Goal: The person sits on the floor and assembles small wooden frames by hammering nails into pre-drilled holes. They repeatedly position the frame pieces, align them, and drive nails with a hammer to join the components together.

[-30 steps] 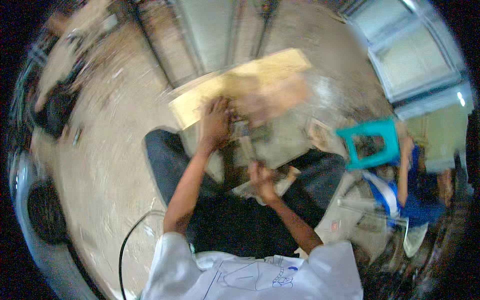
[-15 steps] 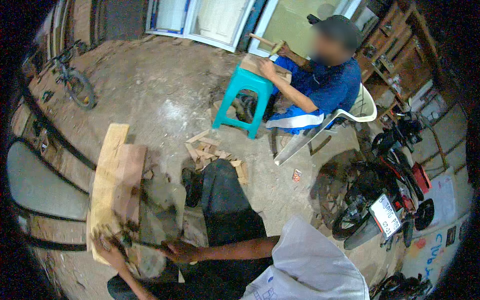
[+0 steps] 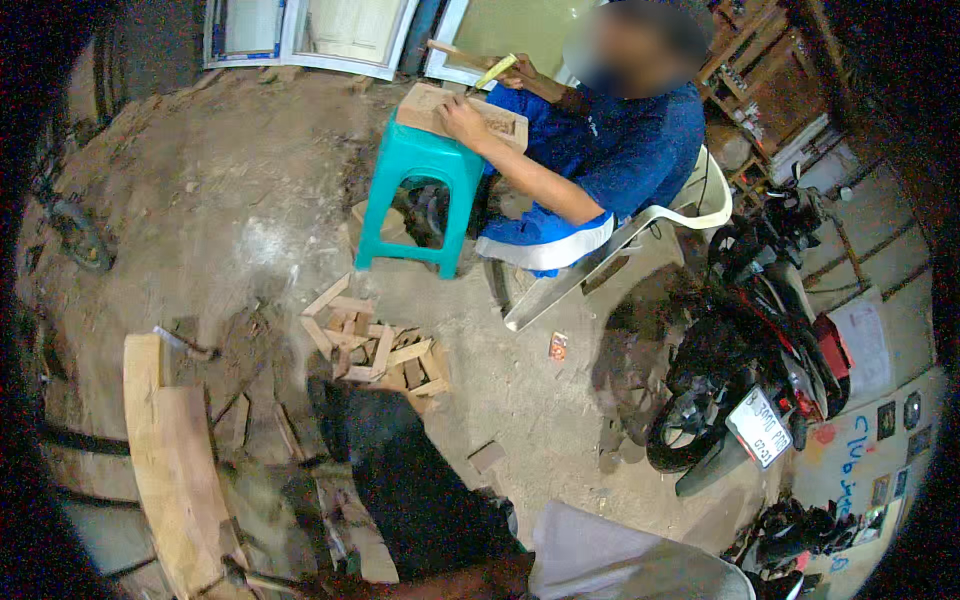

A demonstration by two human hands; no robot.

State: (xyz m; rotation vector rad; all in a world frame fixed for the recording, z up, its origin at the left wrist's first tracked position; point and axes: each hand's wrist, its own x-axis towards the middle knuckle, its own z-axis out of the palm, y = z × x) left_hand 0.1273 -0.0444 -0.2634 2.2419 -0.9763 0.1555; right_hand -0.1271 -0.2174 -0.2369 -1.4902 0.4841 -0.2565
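My right hand [image 3: 325, 586] is low in the picture at the bottom edge, partly cut off. It is closed round the handle of a hammer [image 3: 262, 579], whose dark head lies against the lower part of the wood. A long, pale, slightly curved wooden beam [image 3: 148, 450] stands at the lower left. Along its right side runs a browner length of wood [image 3: 188, 450]. My left hand is out of the picture. My dark-trousered leg [image 3: 425, 470] reaches forward to the right of the wood.
A person on a white chair [image 3: 600, 270] works a wooden panel [image 3: 425, 105] on a teal stool [image 3: 415, 165], holding a yellow-handled tool [image 3: 495, 70]. Wood offcuts [image 3: 375, 345] lie before my foot. Another tool [image 3: 187, 343] lies beyond the beam. A motorcycle [image 3: 740, 380] stands right.
The view has swung, so the scene sits further left. My left hand, earlier on the lower end of the pale beam, has left the picture. My right hand and the hammer now appear lower.
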